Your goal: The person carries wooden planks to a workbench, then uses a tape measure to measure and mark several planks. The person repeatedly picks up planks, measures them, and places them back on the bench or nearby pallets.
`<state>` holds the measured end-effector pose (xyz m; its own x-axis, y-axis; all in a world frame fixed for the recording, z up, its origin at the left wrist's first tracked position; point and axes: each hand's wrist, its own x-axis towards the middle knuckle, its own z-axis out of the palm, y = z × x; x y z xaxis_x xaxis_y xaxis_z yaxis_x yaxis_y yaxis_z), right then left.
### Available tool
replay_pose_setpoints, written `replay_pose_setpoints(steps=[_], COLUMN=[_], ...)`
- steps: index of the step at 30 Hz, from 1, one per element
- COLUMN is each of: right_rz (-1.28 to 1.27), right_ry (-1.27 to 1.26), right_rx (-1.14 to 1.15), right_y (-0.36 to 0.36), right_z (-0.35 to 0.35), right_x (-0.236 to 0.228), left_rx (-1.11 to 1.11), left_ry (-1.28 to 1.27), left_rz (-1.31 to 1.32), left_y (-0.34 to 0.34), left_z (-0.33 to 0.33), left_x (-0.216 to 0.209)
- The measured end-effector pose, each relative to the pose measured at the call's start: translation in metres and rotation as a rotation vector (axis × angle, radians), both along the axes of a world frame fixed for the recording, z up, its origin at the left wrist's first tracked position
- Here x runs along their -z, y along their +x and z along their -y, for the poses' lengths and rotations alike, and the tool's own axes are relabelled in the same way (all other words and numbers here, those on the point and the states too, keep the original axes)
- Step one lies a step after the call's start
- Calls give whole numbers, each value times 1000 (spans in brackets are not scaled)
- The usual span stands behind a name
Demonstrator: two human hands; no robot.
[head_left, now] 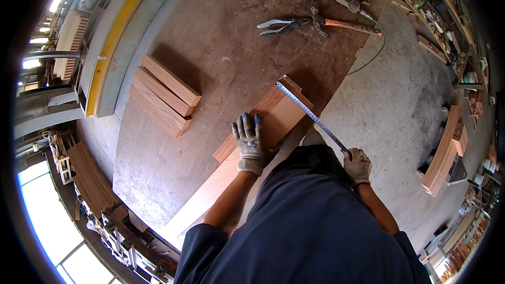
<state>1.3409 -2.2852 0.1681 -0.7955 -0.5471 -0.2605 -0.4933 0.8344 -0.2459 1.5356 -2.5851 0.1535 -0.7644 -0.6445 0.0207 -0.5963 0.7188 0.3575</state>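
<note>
Tape measure [310, 113] was already drawn out across the far end of the pale board [284, 126], which lay beside a reddish board [266, 103] on the brown work surface [226, 81], so the measuring seemed begun, but no pencil mark could be seen and I cannot tell if a reading was taken. The left hand [250, 144] rested open on the wood, while the right hand [359, 165] was closed around the tape's near end. Three loose boards [164, 96] lay apart, untouched.
</note>
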Motion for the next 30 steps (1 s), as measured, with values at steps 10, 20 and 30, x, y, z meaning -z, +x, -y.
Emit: replay_pose_setpoints(steps=[10, 20, 30], right_rz=[1, 5, -6], right_ry=[4, 7, -37], right_rx=[-1, 5, 29], right_y=[-1, -1, -1], right_z=[-1, -1, -8], right_x=[2, 0, 21], left_rx=[3, -2, -20], left_ry=[1, -21, -14], left_rz=[10, -10, 76], left_y=[-1, 1, -4], left_z=[1, -1, -2], left_x=[0, 1, -8])
